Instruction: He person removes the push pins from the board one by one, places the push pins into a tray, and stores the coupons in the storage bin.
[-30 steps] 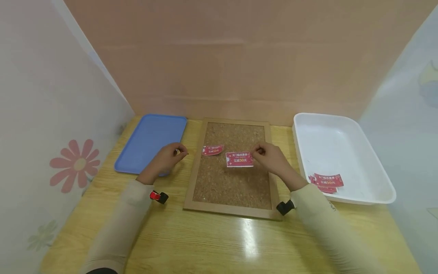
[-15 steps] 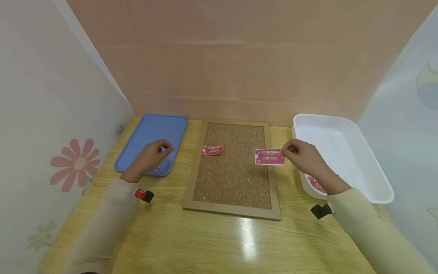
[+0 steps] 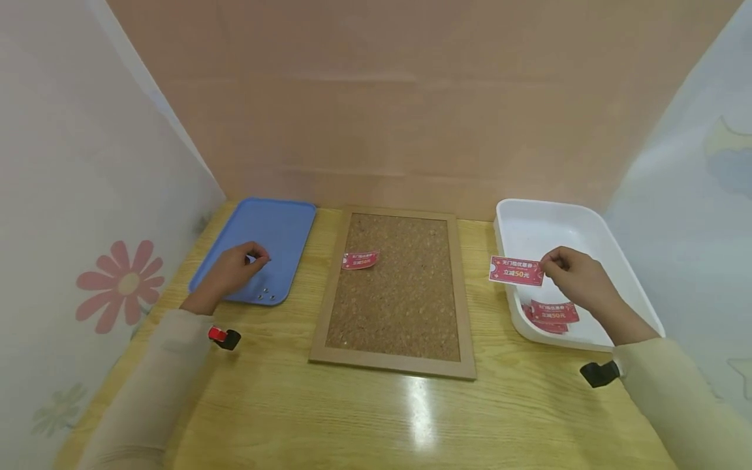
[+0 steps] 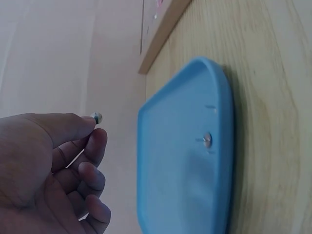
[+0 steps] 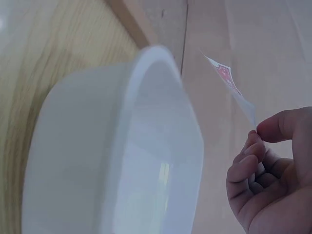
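Observation:
My left hand point(image 3: 233, 269) is over the blue tray point(image 3: 282, 219). Between thumb and forefinger it pinches a thumbtack point(image 4: 97, 117) with a shiny round head. Several more thumbtacks point(image 3: 266, 290) lie near the tray's front edge. At the right, my right hand point(image 3: 578, 277) pinches the right end of a red paper coupon point(image 3: 517, 270), held above the left rim of the white bin point(image 3: 637, 287). Other red coupons point(image 3: 550, 313) lie overlapping in the bin's front left corner. A single coupon point(image 3: 360, 260) is on the left part of the framed corkboard point(image 3: 399, 307), its right end curling up.
The wooden table point(image 3: 352, 418) carries the corkboard in the middle, between tray and bin. A tan backdrop point(image 3: 352, 117) rises behind them, with pale side walls point(image 3: 70, 196) to left and right. The bin's sides stand higher than the tray's low rim.
My right hand has carried its coupon rightward from over the corkboard to the white bin. My left hand has drawn back leftward, from beside the board to over the blue tray.

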`<state>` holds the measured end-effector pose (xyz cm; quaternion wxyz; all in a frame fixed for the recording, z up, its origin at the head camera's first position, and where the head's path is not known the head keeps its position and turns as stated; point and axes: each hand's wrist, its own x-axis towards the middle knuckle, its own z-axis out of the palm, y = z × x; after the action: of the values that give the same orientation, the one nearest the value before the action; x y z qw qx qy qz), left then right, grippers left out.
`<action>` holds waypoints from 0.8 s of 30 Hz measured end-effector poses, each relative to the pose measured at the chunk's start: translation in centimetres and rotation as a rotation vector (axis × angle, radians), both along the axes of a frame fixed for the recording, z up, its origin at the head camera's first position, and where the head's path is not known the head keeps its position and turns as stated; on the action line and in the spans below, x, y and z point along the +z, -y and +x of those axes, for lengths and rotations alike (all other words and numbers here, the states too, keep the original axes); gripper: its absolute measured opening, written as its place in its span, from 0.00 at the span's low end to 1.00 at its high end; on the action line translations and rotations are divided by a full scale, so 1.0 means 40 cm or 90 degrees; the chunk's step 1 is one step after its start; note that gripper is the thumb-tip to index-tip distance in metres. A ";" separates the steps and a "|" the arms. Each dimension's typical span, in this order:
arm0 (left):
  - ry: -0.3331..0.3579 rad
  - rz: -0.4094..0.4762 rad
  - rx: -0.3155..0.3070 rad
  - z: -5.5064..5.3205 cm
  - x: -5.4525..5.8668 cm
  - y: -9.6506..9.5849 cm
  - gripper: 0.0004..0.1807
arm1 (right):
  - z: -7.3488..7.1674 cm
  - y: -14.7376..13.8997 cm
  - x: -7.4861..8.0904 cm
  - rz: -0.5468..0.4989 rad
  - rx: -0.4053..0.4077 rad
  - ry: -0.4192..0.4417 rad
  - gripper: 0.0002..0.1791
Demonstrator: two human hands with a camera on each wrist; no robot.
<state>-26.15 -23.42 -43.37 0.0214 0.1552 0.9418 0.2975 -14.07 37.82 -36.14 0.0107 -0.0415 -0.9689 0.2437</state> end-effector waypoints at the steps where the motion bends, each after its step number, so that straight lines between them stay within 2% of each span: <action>1: 0.006 -0.001 0.003 -0.001 -0.003 0.006 0.12 | 0.001 -0.011 -0.006 0.003 -0.002 0.000 0.20; 6: 0.028 -0.009 0.012 -0.006 -0.021 0.026 0.12 | 0.007 -0.062 -0.035 0.017 -0.015 0.006 0.20; 11: 0.023 -0.006 0.015 -0.008 -0.036 0.037 0.12 | 0.010 -0.101 -0.051 0.023 -0.038 0.013 0.21; 24: 0.056 -0.031 0.026 -0.004 -0.057 0.064 0.13 | 0.021 -0.153 -0.086 0.025 -0.066 0.044 0.22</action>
<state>-26.32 -25.96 -45.63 0.0605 0.1224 0.9498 0.2814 -13.24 43.93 -39.57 -0.0093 -0.1001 -0.9699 0.2218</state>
